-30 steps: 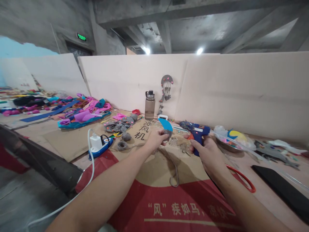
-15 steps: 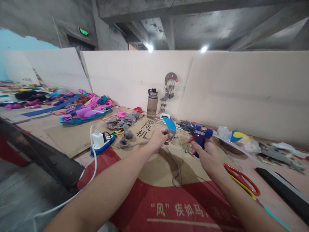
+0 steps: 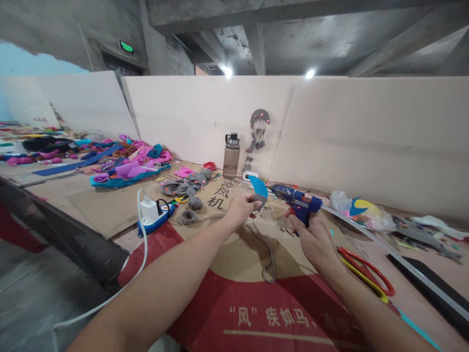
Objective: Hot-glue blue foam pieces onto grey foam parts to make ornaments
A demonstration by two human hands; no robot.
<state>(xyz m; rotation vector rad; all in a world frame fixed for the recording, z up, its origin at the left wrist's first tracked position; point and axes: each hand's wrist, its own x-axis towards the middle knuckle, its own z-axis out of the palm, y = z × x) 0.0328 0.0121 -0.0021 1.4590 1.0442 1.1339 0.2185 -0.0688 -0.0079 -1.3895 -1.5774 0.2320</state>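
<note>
I've got the blue-and-grey crescent (image 3: 259, 188) pinched in the left hand (image 3: 242, 209), up over the cardboard (image 3: 230, 261), and here's the blue glue gun (image 3: 298, 201) gripped in the right hand (image 3: 317, 240), nozzle close beside the crescent, contact I can't tell! Below, grey yarn (image 3: 272, 259) trails in a loop; beyond, a bottle (image 3: 231, 160) stands upright near the pale board (image 3: 183, 122).

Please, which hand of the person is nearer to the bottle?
Left. The left hand, holding the blue and grey piece, is in front of the bottle; the right hand, holding the glue gun, is farther off, toward the right.
</note>
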